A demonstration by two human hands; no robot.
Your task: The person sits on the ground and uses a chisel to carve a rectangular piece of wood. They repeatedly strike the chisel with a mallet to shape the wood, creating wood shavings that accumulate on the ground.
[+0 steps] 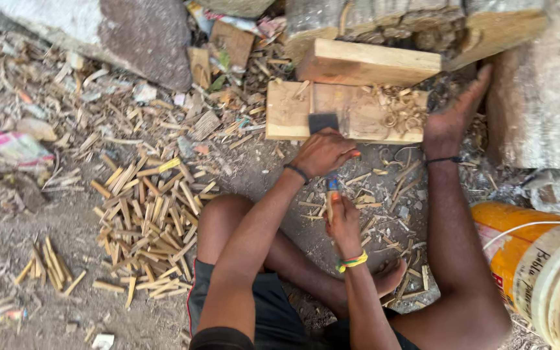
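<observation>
Fingers [332, 146] beside board [286, 110] edge

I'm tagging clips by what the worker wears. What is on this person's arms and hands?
Both arms are bare, with no sleeves and no gloves. The left hand has a thin dark band around its wrist. The right hand wears stacked yellow and green bangles at the wrist. No rings or watch are visible.

Bare ground [254, 170] left of the wooden block [345, 111] seems passable; stick pile [147, 220] crowds farther left.
</observation>
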